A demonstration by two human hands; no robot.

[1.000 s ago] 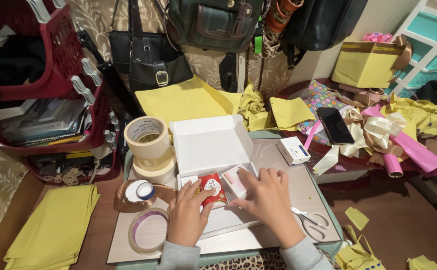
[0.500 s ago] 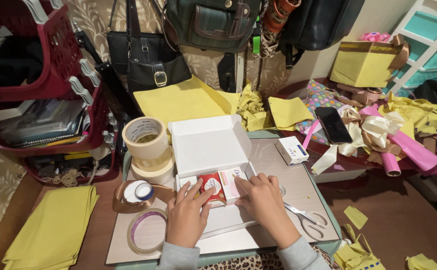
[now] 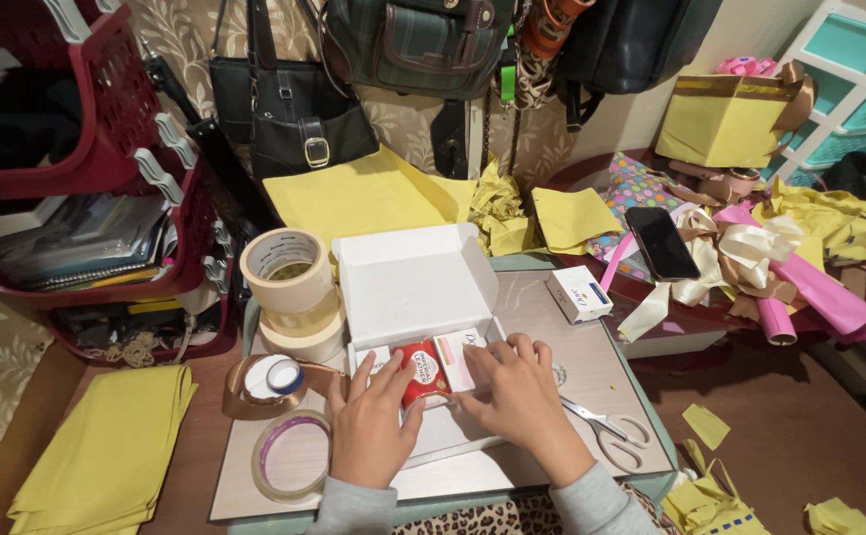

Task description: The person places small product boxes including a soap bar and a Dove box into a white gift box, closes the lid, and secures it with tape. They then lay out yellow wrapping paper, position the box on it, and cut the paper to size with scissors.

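Note:
An open white cardboard box [image 3: 411, 282] lies in the middle of the board, its lid standing back. Inside it, near the front, sit a small red soap packet [image 3: 419, 369] and a small white-and-pink soap box [image 3: 456, 359] side by side. My left hand [image 3: 371, 426] rests on the left side of the red packet, fingers touching it. My right hand [image 3: 515, 391] lies flat over the right part of the white-and-pink box, pressing on it. Another small white soap box [image 3: 579, 294] stands outside, to the right of the open box.
Stacked rolls of masking tape [image 3: 289, 272], a brown ribbon roll [image 3: 272, 381] and a clear tape ring [image 3: 292, 456] lie left. Scissors [image 3: 611, 433] lie right of my right hand. A phone [image 3: 661, 243], ribbons, yellow paper, a red basket [image 3: 106, 149] and hanging bags surround the board.
The white-and-pink box went from tilted in my right hand to lying flat beside the red packet. My right hand settled over it; my left hand stayed on the red packet.

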